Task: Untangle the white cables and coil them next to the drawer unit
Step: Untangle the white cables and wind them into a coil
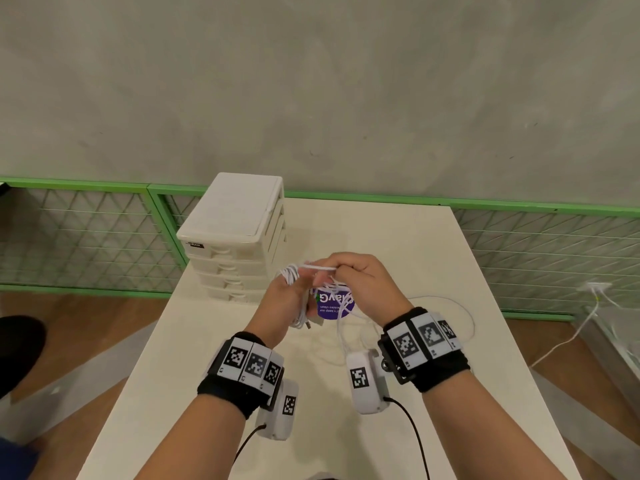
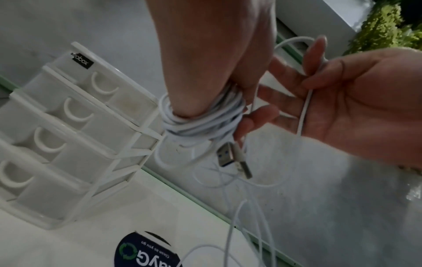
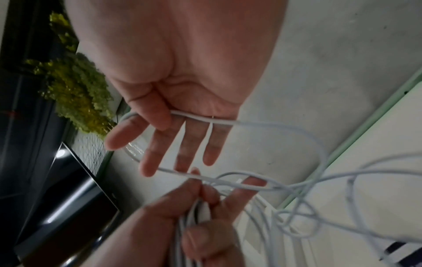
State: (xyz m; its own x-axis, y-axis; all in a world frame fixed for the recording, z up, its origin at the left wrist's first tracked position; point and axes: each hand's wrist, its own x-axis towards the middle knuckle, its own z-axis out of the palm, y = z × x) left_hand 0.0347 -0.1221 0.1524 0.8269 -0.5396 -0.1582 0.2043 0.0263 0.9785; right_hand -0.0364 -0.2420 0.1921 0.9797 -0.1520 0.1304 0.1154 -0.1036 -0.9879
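Cables [image 2: 200, 124] hang coiled in gripping left hand [image 1: 291, 296]; right hand [image 1: 353, 275] pinches one strand level.

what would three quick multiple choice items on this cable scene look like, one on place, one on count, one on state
1. Where does the drawer unit stand on the table?
A. far left corner
B. near right corner
C. dead centre

2. How many drawer handles show in the left wrist view?
A. two
B. four
C. six

3. What is the state of the white cables?
A. all lying flat on the table
B. partly coiled in the left hand, loose strands hanging
C. shut inside a drawer

Answers:
1 A, the unit sits at the table's far left, by the green fence.
2 B, four curved handles stack down its front.
3 B, loops wrap the left hand while the right hand holds one strand, the rest trailing to the table.
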